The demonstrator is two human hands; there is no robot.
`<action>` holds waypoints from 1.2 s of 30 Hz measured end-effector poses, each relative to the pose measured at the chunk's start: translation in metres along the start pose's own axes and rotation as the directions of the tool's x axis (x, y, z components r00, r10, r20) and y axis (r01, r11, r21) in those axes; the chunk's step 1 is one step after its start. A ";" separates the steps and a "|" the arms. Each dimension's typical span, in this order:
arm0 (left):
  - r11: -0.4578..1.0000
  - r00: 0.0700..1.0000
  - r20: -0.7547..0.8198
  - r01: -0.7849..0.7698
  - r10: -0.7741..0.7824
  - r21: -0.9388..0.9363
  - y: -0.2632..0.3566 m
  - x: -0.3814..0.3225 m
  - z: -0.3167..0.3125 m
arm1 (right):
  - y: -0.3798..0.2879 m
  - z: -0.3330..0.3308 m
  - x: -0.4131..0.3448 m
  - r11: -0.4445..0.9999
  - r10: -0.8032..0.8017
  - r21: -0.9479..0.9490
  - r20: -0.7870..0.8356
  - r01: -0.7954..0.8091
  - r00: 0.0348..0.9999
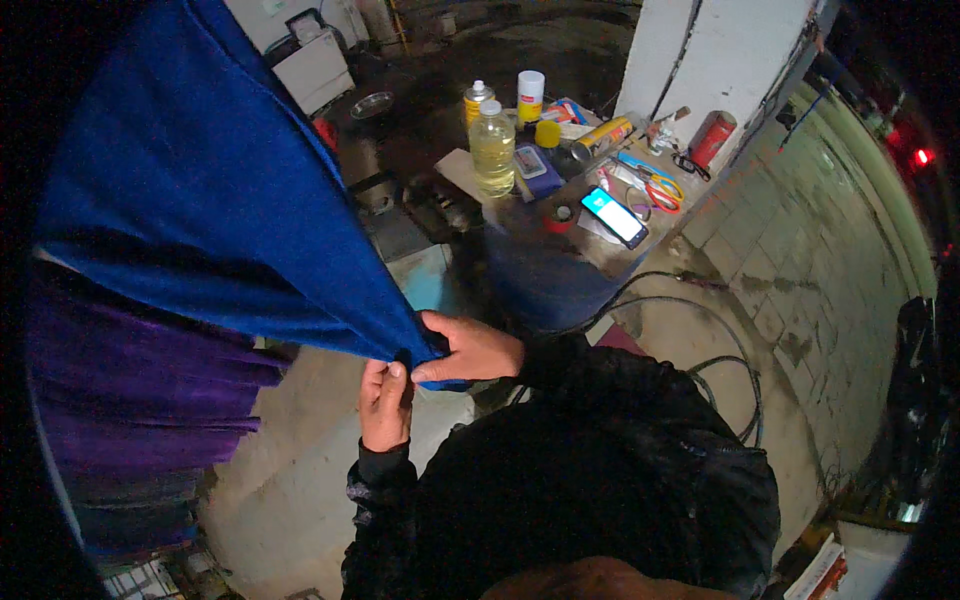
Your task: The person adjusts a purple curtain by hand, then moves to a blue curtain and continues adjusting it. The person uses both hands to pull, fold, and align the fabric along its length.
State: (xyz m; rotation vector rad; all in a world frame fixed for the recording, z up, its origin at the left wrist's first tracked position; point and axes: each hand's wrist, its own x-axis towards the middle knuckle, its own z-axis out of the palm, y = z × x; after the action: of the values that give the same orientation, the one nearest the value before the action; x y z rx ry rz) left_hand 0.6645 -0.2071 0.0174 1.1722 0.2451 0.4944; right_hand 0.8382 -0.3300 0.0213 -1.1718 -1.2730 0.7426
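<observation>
A large blue cloth (247,187) stretches from the upper left down to a gathered corner in front of my body. At that corner, my left hand (386,405) pinches the lower edge between thumb and fingers. Right beside it, my right hand (472,349) grips the same corner from the other side, thumb nearly touching the left fingertips. A bit of blue cloth shows below the right palm. The far end of the cloth runs out of sight into the dark rim.
A purple cloth stack (142,375) stands at left. Ahead, a cluttered work surface (615,262) bears a bottle of yellowish liquid (492,154), spray cans (530,97), a lit phone (615,216), scissors (664,193) and a tape roll (559,218). A black hose (724,322) loops across the floor.
</observation>
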 end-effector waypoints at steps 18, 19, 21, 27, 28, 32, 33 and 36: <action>0.963 0.916 -0.304 -0.269 0.261 0.018 0.031 -0.020 -0.046 | -0.006 0.000 0.013 0.936 -0.003 -0.337 -0.301 -0.104 0.953; 0.954 0.856 -0.442 -0.299 0.268 0.000 0.035 -0.023 -0.053 | -0.005 -0.007 0.015 0.933 -0.008 -0.338 -0.369 -0.126 0.929; 0.828 0.763 -0.329 -0.479 0.557 0.293 0.044 -0.026 -0.069 | 0.000 -0.018 0.019 0.988 0.151 0.028 -0.425 -0.153 0.893; 0.821 0.864 -0.439 -0.427 0.247 -0.378 0.058 -0.019 -0.088 | 0.004 -0.026 0.028 0.824 0.373 0.560 -0.420 -0.087 0.827; 0.856 0.898 -0.401 -0.346 0.183 -0.384 0.051 -0.016 -0.083 | 0.002 -0.022 0.029 0.897 0.288 0.429 -0.395 -0.102 0.873; 0.933 0.960 -0.250 -0.202 0.128 -0.297 0.025 -0.017 -0.061 | -0.011 -0.003 0.027 0.992 0.111 -0.028 -0.215 -0.119 0.970; 0.937 0.973 -0.170 -0.199 0.154 -0.286 0.023 -0.020 -0.061 | -0.013 -0.001 0.026 0.993 0.031 -0.108 -0.152 -0.048 0.988; 0.956 0.944 -0.257 -0.251 0.207 -0.150 0.038 -0.031 -0.083 | -0.013 -0.010 0.028 0.925 -0.050 -0.378 -0.256 -0.052 0.965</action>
State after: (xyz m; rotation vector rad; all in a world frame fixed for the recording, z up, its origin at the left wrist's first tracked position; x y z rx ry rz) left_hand 0.5926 -0.1432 0.0190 0.9669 0.2652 0.8501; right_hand 0.8510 -0.3104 0.0437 -1.5306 -1.2222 0.3267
